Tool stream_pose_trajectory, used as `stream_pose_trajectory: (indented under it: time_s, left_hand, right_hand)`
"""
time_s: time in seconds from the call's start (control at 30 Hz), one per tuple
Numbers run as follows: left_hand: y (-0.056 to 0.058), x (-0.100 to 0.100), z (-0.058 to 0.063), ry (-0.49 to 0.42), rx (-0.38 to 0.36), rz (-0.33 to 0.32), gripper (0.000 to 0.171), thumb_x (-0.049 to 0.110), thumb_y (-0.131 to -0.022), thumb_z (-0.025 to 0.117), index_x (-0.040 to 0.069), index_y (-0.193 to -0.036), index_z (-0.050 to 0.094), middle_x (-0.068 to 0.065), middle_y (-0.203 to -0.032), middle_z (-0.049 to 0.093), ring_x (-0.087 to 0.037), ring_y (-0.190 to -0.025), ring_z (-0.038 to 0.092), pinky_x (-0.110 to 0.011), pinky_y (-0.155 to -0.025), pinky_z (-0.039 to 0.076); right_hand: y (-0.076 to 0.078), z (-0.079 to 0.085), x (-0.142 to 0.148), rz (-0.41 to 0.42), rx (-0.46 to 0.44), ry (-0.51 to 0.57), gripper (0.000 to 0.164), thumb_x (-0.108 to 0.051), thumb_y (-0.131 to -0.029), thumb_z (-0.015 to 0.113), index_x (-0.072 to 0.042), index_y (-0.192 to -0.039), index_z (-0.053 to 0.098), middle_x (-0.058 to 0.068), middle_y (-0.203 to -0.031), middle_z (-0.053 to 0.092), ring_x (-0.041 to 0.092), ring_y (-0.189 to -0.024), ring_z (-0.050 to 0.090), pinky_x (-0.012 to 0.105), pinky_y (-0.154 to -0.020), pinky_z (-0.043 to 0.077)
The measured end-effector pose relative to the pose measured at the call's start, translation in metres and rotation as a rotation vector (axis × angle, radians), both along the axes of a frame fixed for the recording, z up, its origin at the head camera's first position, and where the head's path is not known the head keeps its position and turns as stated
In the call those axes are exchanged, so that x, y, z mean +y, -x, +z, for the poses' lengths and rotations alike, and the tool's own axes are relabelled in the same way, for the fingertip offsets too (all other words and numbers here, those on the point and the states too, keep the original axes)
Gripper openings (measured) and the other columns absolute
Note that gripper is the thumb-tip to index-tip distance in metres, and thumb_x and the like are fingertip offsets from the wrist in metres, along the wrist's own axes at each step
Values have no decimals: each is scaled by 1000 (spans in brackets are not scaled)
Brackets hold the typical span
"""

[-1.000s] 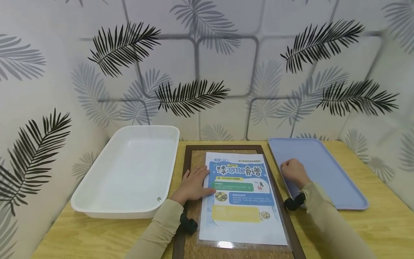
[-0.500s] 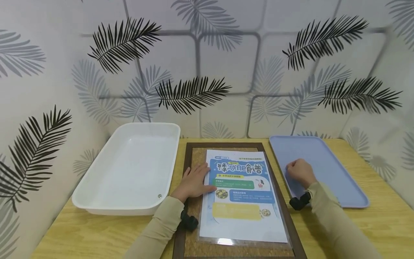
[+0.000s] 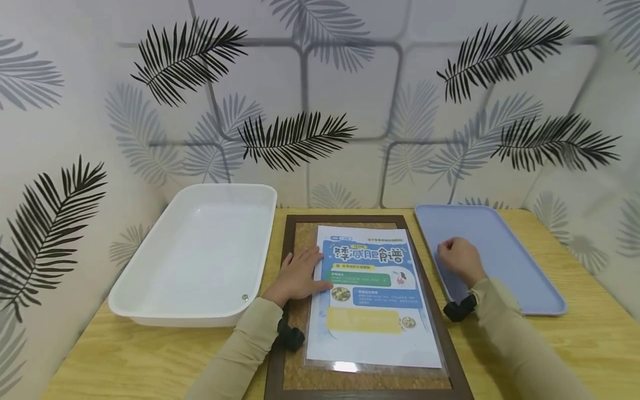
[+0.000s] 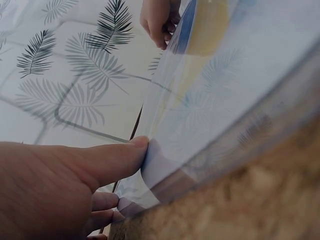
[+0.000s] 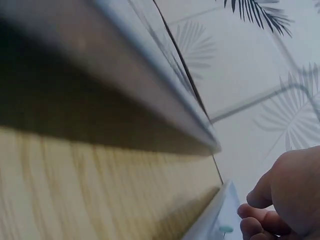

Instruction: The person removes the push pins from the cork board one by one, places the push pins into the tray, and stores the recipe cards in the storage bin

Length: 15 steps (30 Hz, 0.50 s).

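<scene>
My left hand [image 3: 297,276] lies with fingers extended on the left edge of a printed sheet in a clear plastic sleeve [image 3: 372,353]. In the left wrist view, its thumb [image 4: 117,159] touches the sheet's edge. Under the sheet is a cork board [image 3: 367,381] with a brown frame. My right hand [image 3: 461,260] is curled like a fist over the left side of a blue tray [image 3: 505,255]; nothing shows in its grasp. In the right wrist view, the curled fingers [image 5: 257,215] appear above the tray's edge; whether they touch it is unclear.
A deep white basin [image 3: 200,250] stands on the wooden table [image 3: 150,355], left of the board. The blue tray lies to the board's right. A wall with leaf patterns [image 3: 345,83] rises behind the table. Dark wrist devices [image 3: 291,335] sit by both sleeves.
My right hand has shifted slightly to the right, further over the blue tray. My left hand stays on the sheet. The head view has tilted a little, moving the scene up.
</scene>
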<state>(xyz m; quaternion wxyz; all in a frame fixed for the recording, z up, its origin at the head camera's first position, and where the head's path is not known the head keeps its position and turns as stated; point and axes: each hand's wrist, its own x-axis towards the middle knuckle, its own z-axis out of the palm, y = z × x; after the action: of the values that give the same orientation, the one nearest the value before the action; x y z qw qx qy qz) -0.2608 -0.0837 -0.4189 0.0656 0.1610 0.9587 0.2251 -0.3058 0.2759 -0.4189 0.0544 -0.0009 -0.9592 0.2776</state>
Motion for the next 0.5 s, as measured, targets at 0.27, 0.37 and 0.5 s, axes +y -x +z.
stream_pose_trajectory:
  time_s: [0.27,0.37,0.5]
  left_hand:
    - [1,-1,3,0,-1,-5,73,42,-85,69,7,-144,43,-11,-157,31,-33,-147,20,-56,-118,10]
    - [1,-1,3,-3,-7,-3,73,41,-86,69,7,-144,43,-11,-157,30,-33,-147,20,-56,-118,9]
    - [1,0,0,-14,-7,-12,73,41,-86,69,7,-144,42,-11,-157,30,-34,-147,19,-56,-118,8]
  right_hand:
    - [2,4,-27,21,-47,28,37,-27,-93,54,8,-97,65,20,-88,66,25,-73,58,27,-59,43]
    - [2,5,-36,25,-108,19,44,-34,-93,57,8,-102,64,20,-93,65,24,-76,57,27,-60,43]
    - [3,7,-43,30,-143,-30,50,-39,-92,60,9,-103,65,20,-94,67,25,-76,58,27,-61,44]
